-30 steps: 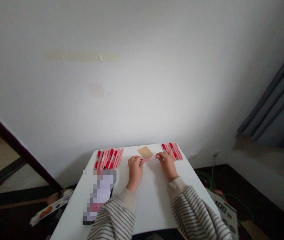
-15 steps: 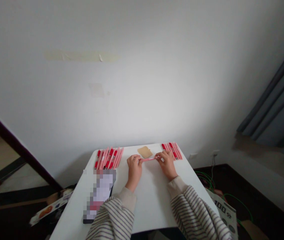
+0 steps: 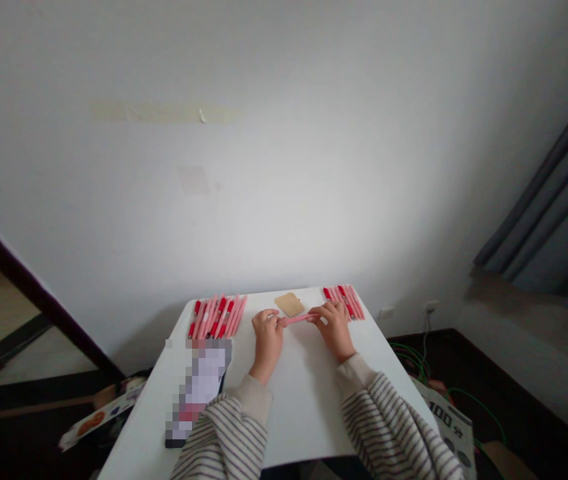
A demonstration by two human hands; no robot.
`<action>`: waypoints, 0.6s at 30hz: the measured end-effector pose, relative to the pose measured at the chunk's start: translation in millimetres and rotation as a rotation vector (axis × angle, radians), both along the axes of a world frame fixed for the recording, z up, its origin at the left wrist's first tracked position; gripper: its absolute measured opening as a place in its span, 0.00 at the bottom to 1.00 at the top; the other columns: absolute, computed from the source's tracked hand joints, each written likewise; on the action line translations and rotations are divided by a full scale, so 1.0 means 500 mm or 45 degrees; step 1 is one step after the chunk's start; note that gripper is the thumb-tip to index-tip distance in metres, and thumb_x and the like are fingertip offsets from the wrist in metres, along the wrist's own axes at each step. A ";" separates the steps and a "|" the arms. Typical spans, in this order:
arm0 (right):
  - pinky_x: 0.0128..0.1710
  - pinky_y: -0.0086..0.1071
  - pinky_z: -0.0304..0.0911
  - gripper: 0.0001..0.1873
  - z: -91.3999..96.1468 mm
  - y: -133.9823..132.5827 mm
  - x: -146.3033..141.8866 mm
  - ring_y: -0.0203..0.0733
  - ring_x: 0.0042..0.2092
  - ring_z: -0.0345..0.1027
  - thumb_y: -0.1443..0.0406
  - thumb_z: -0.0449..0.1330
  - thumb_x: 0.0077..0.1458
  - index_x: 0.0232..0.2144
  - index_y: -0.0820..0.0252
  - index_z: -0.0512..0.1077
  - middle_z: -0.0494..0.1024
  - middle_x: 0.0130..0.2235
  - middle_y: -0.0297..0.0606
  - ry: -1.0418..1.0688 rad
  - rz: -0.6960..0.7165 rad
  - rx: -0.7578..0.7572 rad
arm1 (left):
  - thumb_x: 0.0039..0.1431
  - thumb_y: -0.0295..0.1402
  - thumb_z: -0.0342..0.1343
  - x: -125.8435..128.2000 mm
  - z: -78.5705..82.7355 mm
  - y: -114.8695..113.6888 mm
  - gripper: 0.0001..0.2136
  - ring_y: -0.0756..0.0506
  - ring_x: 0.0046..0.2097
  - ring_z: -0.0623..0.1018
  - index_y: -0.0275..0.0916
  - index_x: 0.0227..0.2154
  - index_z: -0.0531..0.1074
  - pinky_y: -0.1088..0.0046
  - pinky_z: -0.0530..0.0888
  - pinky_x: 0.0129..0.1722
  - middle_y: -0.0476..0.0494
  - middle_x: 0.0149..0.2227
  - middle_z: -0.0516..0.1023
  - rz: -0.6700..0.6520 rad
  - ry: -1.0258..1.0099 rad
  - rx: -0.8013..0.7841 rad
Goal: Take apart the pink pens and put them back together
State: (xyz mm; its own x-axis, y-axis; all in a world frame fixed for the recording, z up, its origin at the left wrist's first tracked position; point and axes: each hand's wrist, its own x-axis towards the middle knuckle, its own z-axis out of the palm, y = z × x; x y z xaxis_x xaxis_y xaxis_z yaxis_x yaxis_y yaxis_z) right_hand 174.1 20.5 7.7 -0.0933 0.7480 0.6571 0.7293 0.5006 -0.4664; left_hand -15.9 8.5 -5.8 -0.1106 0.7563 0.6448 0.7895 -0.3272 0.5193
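Observation:
A pink pen is held level between my two hands over the white table. My left hand pinches its left end, and my right hand pinches the right end, hiding both tips. Just beyond the pen lies a tan square of paper or card. Pink and red pens lie side by side in a row at the table's far left. Another row of pink and red pens is at the far right, partly behind my right hand.
A dark-edged, pixelated object rests on the table left of my left forearm. The wall rises behind the far edge. Green cables and a printed bag are on the floor to the right.
The pen has turned slightly in my fingers: the white marking seen on it before no longer shows. Both hands stay almost in place, and the pen rows are unchanged.

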 end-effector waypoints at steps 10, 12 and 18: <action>0.50 0.44 0.47 0.14 -0.001 -0.005 0.001 0.47 0.45 0.61 0.52 0.55 0.59 0.31 0.50 0.76 0.76 0.32 0.35 0.013 0.024 -0.131 | 0.56 0.29 0.54 0.003 0.018 -0.015 0.04 0.41 0.50 0.67 0.40 0.28 0.72 0.57 0.66 0.53 0.41 0.43 0.71 -0.030 0.061 0.087; 0.50 0.44 0.48 0.13 -0.001 -0.006 0.002 0.48 0.46 0.61 0.52 0.55 0.58 0.36 0.50 0.75 0.77 0.35 0.36 0.046 0.011 -0.126 | 0.56 0.31 0.54 0.005 0.015 -0.014 0.04 0.41 0.50 0.67 0.40 0.28 0.72 0.57 0.66 0.53 0.41 0.43 0.71 -0.020 0.068 0.099; 0.53 0.45 0.45 0.11 -0.004 -0.002 0.006 0.48 0.46 0.62 0.52 0.60 0.54 0.35 0.50 0.74 0.77 0.37 0.34 0.044 -0.001 -0.054 | 0.56 0.31 0.54 0.007 0.012 -0.012 0.05 0.41 0.49 0.67 0.39 0.27 0.72 0.57 0.67 0.52 0.40 0.42 0.71 0.000 0.047 0.105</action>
State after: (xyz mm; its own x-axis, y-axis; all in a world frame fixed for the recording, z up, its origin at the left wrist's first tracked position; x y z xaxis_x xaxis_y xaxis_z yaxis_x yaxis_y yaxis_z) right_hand 176.9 19.4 5.6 -0.0709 0.7754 0.6274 0.7128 0.4794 -0.5120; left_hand -12.4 2.3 0.0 -0.0856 0.7008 0.7082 0.8075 -0.3676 0.4613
